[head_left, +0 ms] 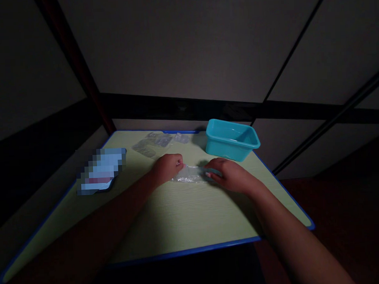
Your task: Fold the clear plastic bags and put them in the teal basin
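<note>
A clear plastic bag (191, 174) is stretched between my two hands, low over the middle of the table. My left hand (168, 167) is closed in a pinch on the bag's left end. At its right end, my right hand (227, 174) grips the bag between thumb and fingers. Beyond my left hand, more clear plastic bags (159, 141) lie flat and partly overlap. Whether anything is inside the stretched bag is too dim to make out.
A turquoise plastic basket (229, 146) stands at the table's back right. On the left lies a phone (103, 170) with a lit, blurred-out screen. The pale table (180, 222) has a blue edge, and dark panelled walls (179, 46) rise behind it.
</note>
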Available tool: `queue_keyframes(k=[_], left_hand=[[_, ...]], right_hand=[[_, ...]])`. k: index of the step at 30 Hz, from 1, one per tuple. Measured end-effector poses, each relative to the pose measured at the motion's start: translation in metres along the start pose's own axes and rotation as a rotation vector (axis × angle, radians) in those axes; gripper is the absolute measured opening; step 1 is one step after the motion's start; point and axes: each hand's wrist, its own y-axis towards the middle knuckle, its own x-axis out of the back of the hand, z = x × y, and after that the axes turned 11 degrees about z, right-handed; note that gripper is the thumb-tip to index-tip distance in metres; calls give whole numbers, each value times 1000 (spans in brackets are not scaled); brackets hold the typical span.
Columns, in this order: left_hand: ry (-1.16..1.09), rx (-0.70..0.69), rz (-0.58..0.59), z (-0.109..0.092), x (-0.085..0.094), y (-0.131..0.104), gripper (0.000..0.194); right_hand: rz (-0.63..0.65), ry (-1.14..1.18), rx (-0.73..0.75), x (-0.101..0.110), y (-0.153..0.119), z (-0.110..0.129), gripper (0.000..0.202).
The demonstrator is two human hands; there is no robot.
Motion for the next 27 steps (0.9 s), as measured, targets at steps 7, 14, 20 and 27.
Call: queue_keyframes(k=[7, 14, 20, 27], left_hand=[[14, 11, 0, 1, 0, 2, 11], [-6, 9, 6, -1, 1, 0, 12], [-15, 5, 13, 0, 4, -1, 15], [219, 17, -174, 1, 23, -11, 22]], right_hand=[[378, -1, -95, -6, -3, 9, 79], [456, -38, -174, -9, -1, 24, 79], [493, -41, -192, -12, 0, 23, 81], [499, -46, -186, -12, 0, 22, 83]])
